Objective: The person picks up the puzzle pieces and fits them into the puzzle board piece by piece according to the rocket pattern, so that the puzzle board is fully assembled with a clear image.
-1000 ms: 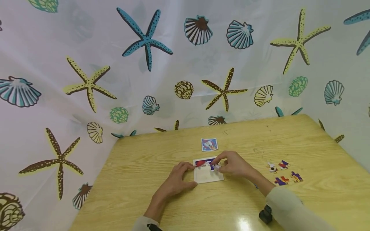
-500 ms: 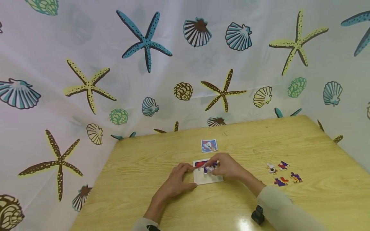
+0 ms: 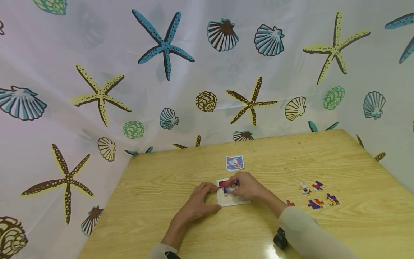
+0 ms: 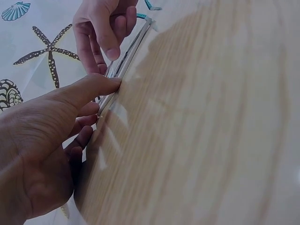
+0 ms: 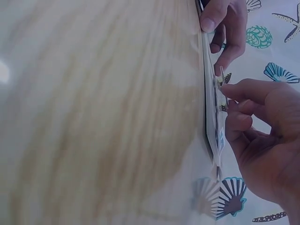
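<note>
A small white puzzle tray [image 3: 238,202] lies on the wooden table, with red and purple pieces fitted along its far left part. My left hand [image 3: 198,201] grips the tray's left side, its thumb at the near corner and a fingertip higher up the edge. Over the tray, my right hand [image 3: 247,187] pinches a white and purple puzzle piece [image 3: 225,191] between thumb and fingers. In the right wrist view the piece [image 5: 223,89] stands on edge close over the tray [image 5: 211,117]. The right fingers hide part of the fitted pieces.
Behind the tray lies a square picture card [image 3: 235,163]. Several loose puzzle pieces [image 3: 315,203] are spread at the right, and a red one [image 3: 290,203] shows beside the right forearm. A patterned curtain [image 3: 181,90] rises behind the table.
My right hand has moved left across the tray with the puzzle piece. A red loose piece beside the right forearm has come into view. The left hand stays put.
</note>
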Demonstrator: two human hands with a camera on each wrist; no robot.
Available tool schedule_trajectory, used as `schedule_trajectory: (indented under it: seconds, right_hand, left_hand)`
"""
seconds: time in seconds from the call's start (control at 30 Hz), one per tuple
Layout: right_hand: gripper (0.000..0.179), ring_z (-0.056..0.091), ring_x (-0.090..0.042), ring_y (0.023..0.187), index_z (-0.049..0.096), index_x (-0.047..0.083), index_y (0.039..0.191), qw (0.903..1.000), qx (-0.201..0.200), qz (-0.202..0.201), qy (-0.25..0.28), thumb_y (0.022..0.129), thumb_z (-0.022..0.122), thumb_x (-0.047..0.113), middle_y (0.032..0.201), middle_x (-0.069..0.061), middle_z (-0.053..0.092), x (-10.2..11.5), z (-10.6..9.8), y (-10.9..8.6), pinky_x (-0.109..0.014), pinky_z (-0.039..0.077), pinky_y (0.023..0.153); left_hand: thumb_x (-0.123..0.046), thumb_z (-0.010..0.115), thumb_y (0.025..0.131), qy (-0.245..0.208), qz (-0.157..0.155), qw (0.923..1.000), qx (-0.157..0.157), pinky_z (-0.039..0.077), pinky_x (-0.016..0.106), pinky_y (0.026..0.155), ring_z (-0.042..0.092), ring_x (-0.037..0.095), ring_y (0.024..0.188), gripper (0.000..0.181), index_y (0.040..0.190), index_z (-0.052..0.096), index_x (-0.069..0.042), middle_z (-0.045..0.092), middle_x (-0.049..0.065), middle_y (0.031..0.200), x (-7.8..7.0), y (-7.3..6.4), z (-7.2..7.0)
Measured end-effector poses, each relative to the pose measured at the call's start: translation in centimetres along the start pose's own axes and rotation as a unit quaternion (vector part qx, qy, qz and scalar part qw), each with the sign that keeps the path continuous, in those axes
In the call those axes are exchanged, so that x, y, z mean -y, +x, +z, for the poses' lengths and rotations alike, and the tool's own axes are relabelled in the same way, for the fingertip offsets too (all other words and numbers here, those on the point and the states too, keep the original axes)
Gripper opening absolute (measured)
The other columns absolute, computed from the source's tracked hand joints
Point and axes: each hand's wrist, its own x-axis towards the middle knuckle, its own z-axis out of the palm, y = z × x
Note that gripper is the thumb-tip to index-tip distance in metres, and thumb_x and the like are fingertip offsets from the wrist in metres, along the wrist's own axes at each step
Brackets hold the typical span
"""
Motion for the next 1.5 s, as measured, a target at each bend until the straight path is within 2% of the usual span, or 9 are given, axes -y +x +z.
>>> schedule_trajectory:
  seconds: [0.13,0.2,0.33,0.43,0.7,0.87,1.07,1.3,1.5]
  right_hand:
    - [0.029,0.065,-0.024,0.110,0.080,0.003,0.109,1.0000,0.004,0.007,0.003,0.084,0.072,-0.011,0.113,-0.008,0.076,0.3,0.5,0.3,-0.040,0.055,0.094]
    - [0.027,0.065,-0.024,0.111,0.080,0.003,0.108,0.9999,0.005,0.009,-0.004,0.085,0.073,-0.010,0.112,-0.007,0.077,0.3,0.7,0.4,-0.043,0.054,0.095]
    - [0.024,0.062,-0.021,0.100,0.080,0.004,0.107,0.9996,0.008,0.021,-0.014,0.085,0.076,-0.007,0.107,-0.005,0.075,0.4,1.1,0.5,-0.036,0.053,0.086]
    - [0.023,0.058,-0.020,0.097,0.080,0.005,0.106,0.9995,0.010,0.026,-0.017,0.085,0.078,-0.005,0.106,-0.004,0.075,0.4,1.2,0.6,-0.034,0.050,0.083]
    - [0.025,0.061,-0.022,0.110,0.080,0.003,0.106,0.9994,0.007,0.025,-0.024,0.084,0.076,-0.007,0.108,-0.007,0.076,0.6,1.5,1.0,-0.044,0.051,0.098]
    - [0.026,0.062,-0.023,0.111,0.080,0.001,0.106,0.9992,0.003,0.021,-0.034,0.082,0.076,-0.008,0.107,-0.008,0.076,0.7,1.7,1.0,-0.045,0.051,0.098]
    - [0.025,0.062,-0.025,0.111,0.080,0.002,0.106,0.9991,-0.014,0.035,-0.019,0.084,0.074,-0.009,0.109,-0.008,0.073,0.7,1.8,0.7,-0.047,0.051,0.100]
    - [0.026,0.062,-0.021,0.100,0.081,0.002,0.104,0.9988,-0.022,0.027,-0.035,0.082,0.074,-0.010,0.104,-0.005,0.069,0.6,1.9,0.6,-0.041,0.053,0.090]
    - [0.023,0.055,-0.018,0.087,0.081,0.003,0.104,0.9982,-0.021,0.037,-0.043,0.083,0.078,-0.006,0.099,-0.004,0.064,0.7,1.8,0.6,-0.031,0.047,0.077]
  left_hand:
    - [-0.031,0.084,0.086,-0.001,0.005,1.0000,-0.001,0.034,0.057,0.116,0.042,0.032,0.139,0.056,0.134,0.064,-0.013,0.053,0.003,0.143,0.1,0.0,0.1]
    - [-0.032,0.084,0.086,0.001,0.006,1.0000,-0.001,0.034,0.057,0.116,0.042,0.032,0.139,0.056,0.135,0.063,-0.013,0.053,0.003,0.143,0.2,0.0,0.1]
    - [-0.032,0.083,0.086,0.008,0.005,1.0000,-0.001,0.034,0.056,0.116,0.042,0.032,0.138,0.057,0.136,0.063,-0.013,0.052,0.003,0.143,0.3,0.1,0.2]
    - [-0.033,0.084,0.086,0.010,0.002,1.0000,0.000,0.034,0.055,0.117,0.042,0.031,0.138,0.058,0.136,0.063,-0.013,0.052,0.003,0.143,0.3,0.1,0.2]
    - [-0.033,0.084,0.086,-0.001,-0.004,1.0000,0.001,0.034,0.055,0.117,0.041,0.030,0.139,0.055,0.133,0.064,-0.015,0.052,0.001,0.144,0.2,0.1,0.0]
    - [-0.032,0.084,0.085,-0.003,-0.006,1.0000,0.003,0.034,0.055,0.117,0.041,0.030,0.139,0.054,0.133,0.064,-0.015,0.052,0.001,0.143,0.2,0.1,0.0]
    - [-0.032,0.084,0.086,-0.003,-0.009,0.9999,0.003,0.034,0.056,0.117,0.041,0.030,0.139,0.055,0.134,0.063,-0.015,0.052,0.001,0.143,0.2,0.1,0.1]
    - [-0.031,0.084,0.086,-0.007,-0.004,1.0000,0.004,0.034,0.054,0.116,0.041,0.030,0.139,0.056,0.135,0.063,-0.013,0.052,0.001,0.143,0.3,0.1,0.2]
    - [-0.031,0.084,0.086,-0.005,0.000,1.0000,0.003,0.035,0.056,0.116,0.041,0.030,0.139,0.057,0.135,0.063,-0.011,0.052,0.002,0.143,0.3,0.2,0.2]
